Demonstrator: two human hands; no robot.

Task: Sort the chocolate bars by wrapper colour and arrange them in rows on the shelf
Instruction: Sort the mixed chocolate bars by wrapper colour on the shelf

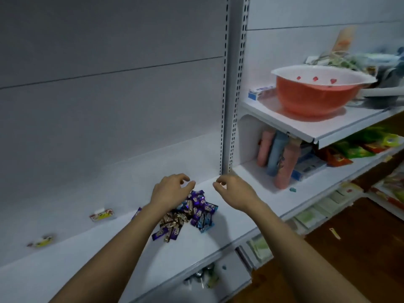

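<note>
A mixed heap of small chocolate bars lies on the white shelf, with purple, blue and gold-brown wrappers jumbled together. My left hand hovers just above the far left part of the heap, fingers loosely curled, holding nothing. Apart from it, my right hand hangs in the air to the right of the heap, fingers also loosely curled and empty. One purple bar peeks out behind my left forearm.
Two small yellow-and-red packets lie further left on the shelf. A slotted upright post bounds the bay on the right. Beyond it stand a pink bowl, upright tubes and snack packs.
</note>
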